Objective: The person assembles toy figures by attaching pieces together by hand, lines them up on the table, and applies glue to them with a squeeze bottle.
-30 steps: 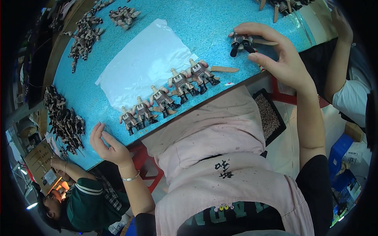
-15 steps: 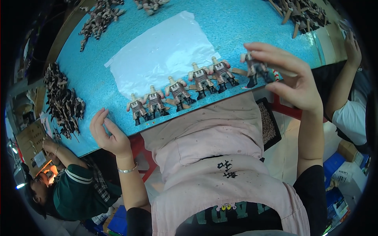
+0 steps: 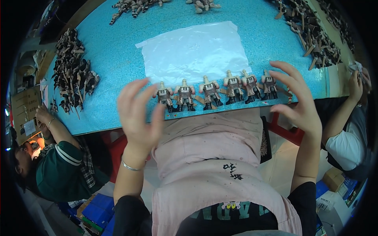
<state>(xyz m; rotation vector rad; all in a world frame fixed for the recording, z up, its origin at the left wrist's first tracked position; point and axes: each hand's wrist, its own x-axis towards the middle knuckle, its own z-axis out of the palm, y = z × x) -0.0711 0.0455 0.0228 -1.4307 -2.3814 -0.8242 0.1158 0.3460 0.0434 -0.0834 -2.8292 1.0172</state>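
Several small toy figures [image 3: 211, 93], with pale arms, brown torsos and black boots, lie in a row along the table's near edge. My left hand [image 3: 138, 116], a little blurred, is beside the row's left end, thumb and fingers apart around empty space. At the opposite end, my right hand [image 3: 296, 98] is open next to the last figure [image 3: 269, 85], with a gap between its thumb and fingers. Neither hand appears to hold anything. Behind the row, a white plastic sheet [image 3: 193, 49] is stuck to the blue tabletop [image 3: 114, 74].
Heaps of dark figure parts lie at the left [image 3: 73, 72] and far right [image 3: 319, 43]. Paler parts [image 3: 138, 6] sit at the far edge. A co-worker in a green sleeve [image 3: 59, 165] works at left; another person's arm [image 3: 342, 110] is at right. Red stools [image 3: 285, 129] stand under the table.
The figure by my right hand now lies steady in the row, and that hand is apart from it. My left hand has moved up to the row's left end. The whole view has shifted.
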